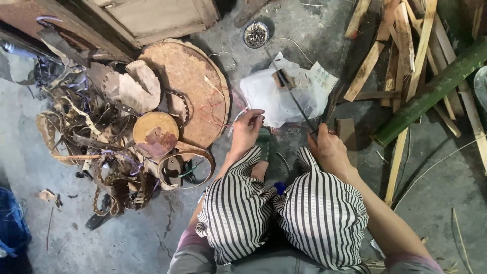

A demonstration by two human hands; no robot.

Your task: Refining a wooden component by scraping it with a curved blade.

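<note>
My left hand (245,131) pinches the near end of a thin bamboo strip (238,115), fingers closed on it, just beside the big round woven lid (190,81). My right hand (328,148) is wrapped tight around the handle of a long dark knife (294,99), whose blade slants up across a crumpled white plastic bag (269,96) on the concrete floor (127,233). A small pale rectangular paper label (323,77) with dark print lies at the bag's right edge. Farther right, a green bamboo pole (431,91) rests among split wood slats (401,40).
</note>
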